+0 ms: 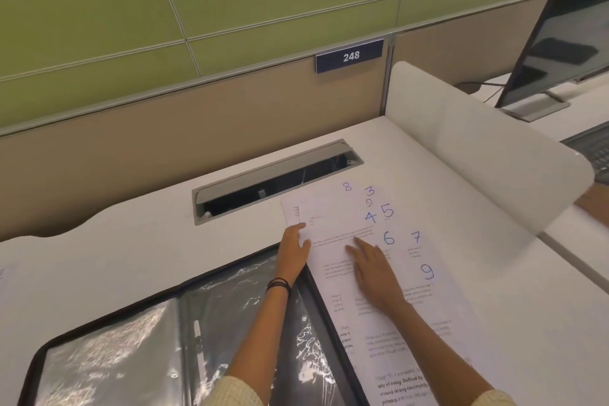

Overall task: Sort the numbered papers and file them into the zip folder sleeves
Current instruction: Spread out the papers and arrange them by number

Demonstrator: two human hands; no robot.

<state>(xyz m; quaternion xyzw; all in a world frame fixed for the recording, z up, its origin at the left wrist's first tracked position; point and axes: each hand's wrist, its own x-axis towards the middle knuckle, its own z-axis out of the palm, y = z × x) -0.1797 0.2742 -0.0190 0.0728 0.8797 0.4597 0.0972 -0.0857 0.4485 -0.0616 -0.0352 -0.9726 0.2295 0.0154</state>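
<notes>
The folder [131, 339] is lying open under the left forearm, with its clear sleeves [108, 349] wrinkling and glaring. A sheet fed in carelessly could be catching on those creases and buckling.

Just right of the folder, the papers [395, 277] are fanning out loosely under both hands, overlapping one another, with their handwritten numbers showing past the fingertips. The right hand [372, 270] is pressing flat on the fan with straight fingers. The left hand [293, 250] is sitting at the fan's left edge with its thumb on a sheet; I cannot tell whether it is pinching that sheet or only resting there.

The loose sheets are probably sliding easily over each other, so a sideways drag could be taking several along at once. One number beyond the right hand is half covered, and a misread there could be spoiling the order.

Just beyond the hands, a slot [276, 178] in the tabletop [99, 257] is standing open, with the fan's far corner close to it. A forward push could be sending a sheet in.

A white divider [478, 148] is walling off the right side, limiting room for spreading. Farther right are a keyboard [593, 152] and a monitor [560, 43].
</notes>
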